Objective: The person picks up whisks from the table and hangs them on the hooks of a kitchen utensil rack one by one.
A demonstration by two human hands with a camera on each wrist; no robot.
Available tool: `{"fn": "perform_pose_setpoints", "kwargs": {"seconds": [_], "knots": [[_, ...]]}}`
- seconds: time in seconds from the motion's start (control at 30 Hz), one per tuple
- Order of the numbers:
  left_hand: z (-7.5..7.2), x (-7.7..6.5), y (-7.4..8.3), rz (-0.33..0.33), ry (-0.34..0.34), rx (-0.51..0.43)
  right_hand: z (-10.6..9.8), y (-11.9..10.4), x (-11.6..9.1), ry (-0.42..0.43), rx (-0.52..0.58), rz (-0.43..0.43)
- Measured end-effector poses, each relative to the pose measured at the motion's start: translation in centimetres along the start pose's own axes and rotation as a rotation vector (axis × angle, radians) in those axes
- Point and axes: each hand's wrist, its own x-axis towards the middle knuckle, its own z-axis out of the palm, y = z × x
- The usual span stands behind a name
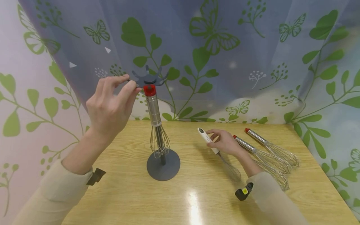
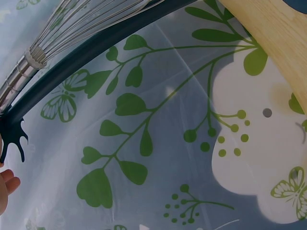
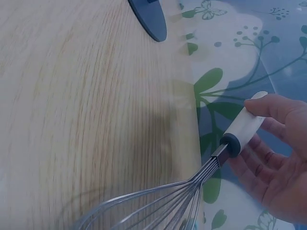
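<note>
While pinched by its handle between the thumb and fingers of the right hand (image 1: 227,143), probably easy to turn: the white-handled whisk (image 3: 240,128), tilted, right of the middle of the desk (image 1: 121,193), with handle toward the far edge and wires toward the near right corner. Cannot tell whether touching wood. Seemingly in hand: carrying it to the stand (image 1: 168,172). To do that well, raise the handle end first, line it up with a free hook before letting go, and swing the wires clear of the hung whisk (image 1: 154,109). At the left hand (image 1: 108,101), a pinch of thumb and forefinger, apparently on one arm of the hook ring (image 1: 150,80); good for steadying, but best not to pull sideways. Near the right edge, loose red-ended whisks (image 1: 257,137), at least two, partly behind the right forearm (image 1: 250,164). Underneath, pale yellow grain, with glare toward the near side. Beyond the far edge, cloth (image 1: 177,34) printed with green leaves and butterflies.
</note>
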Motion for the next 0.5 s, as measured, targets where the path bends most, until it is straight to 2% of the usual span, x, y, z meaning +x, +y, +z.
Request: {"fn": "perform_pose_setpoints", "kwargs": {"seconds": [0.27, 0.5], "knots": [[0.0, 0.0, 0.0, -0.001, -0.001, -0.005, 0.1, -0.7, -0.2, 0.003, 0.017, -0.054], [-0.1, 0.1, 0.1, -0.001, 0.000, 0.002, 0.3, -1.4, -0.3, 0.016, 0.036, -0.052]]}}
